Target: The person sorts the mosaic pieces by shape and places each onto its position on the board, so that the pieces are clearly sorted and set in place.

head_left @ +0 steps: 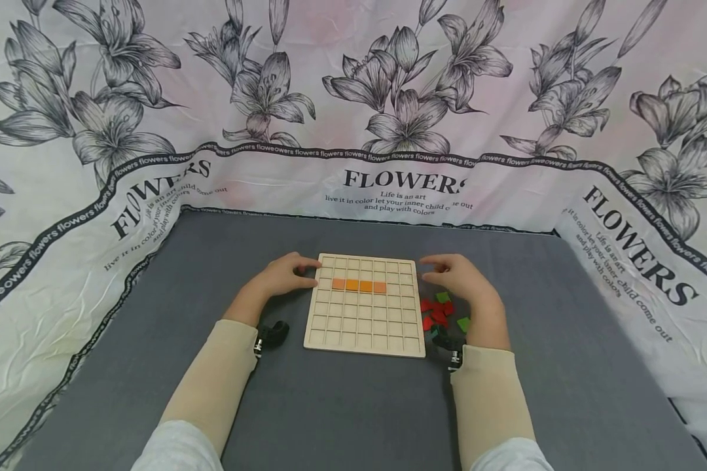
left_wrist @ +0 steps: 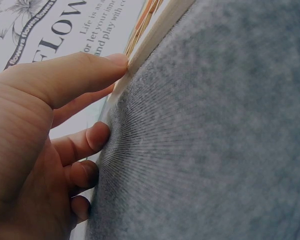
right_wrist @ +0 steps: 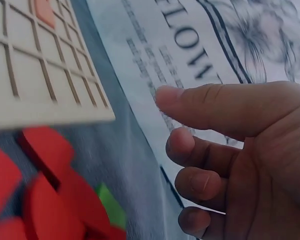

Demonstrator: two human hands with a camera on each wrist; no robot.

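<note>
A square wooden grid board (head_left: 365,337) lies flat on the grey table. A row of orange tiles (head_left: 351,285) sits in its cells, in the upper left part. My left hand (head_left: 279,276) touches the board's left edge with the thumb and index finger; in the left wrist view the thumb tip meets the wooden rim (left_wrist: 152,40), while the other fingers are bent. To the right of the board, my right hand (head_left: 462,282) is held with fingers loosely bent and nothing between them. Below it lies a loose pile of red pieces (head_left: 438,316) with a few green pieces (head_left: 463,324).
The dark grey table (head_left: 342,412) spreads around the board. White cloth walls (head_left: 306,176) with flower drawings and lettering rise at the back and both sides. A black wrist camera (head_left: 273,335) is strapped at each wrist; the right one is close to the pile.
</note>
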